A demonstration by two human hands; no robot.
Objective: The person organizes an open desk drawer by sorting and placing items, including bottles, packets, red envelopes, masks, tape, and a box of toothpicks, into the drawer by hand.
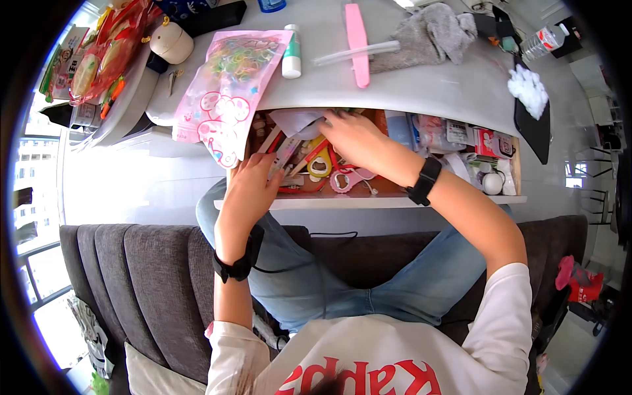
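- Light grey desk top [461, 82] is spread across the far side, with a pink pouch [227, 92], a white-and-green tube [291, 56], a pink strip [357, 29] and a grey cloth [431, 33] laid on it.
- Below its edge, a crowded drawer [447, 201] is pulled out over the seated person's legs.
- The right hand [352, 135] is reached into the back of the drawer, its fingers bent down at the right end of a whitish wrapper [296, 122]; whether the wrapper is pinched or only touched cannot be told.
- The wrapper is placed between the two hands, nearer the right fingertips.
- The left hand [253, 181] is held at the drawer's left end, thumb parted from the fingers; whether anything is gripped cannot be told.
- Between the hands and the drawer front, a yellow handle [320, 164] and a pink-handled tool [349, 179] are seen.
- The pouch's lower end is hung past the desk edge, just beside the left hand.
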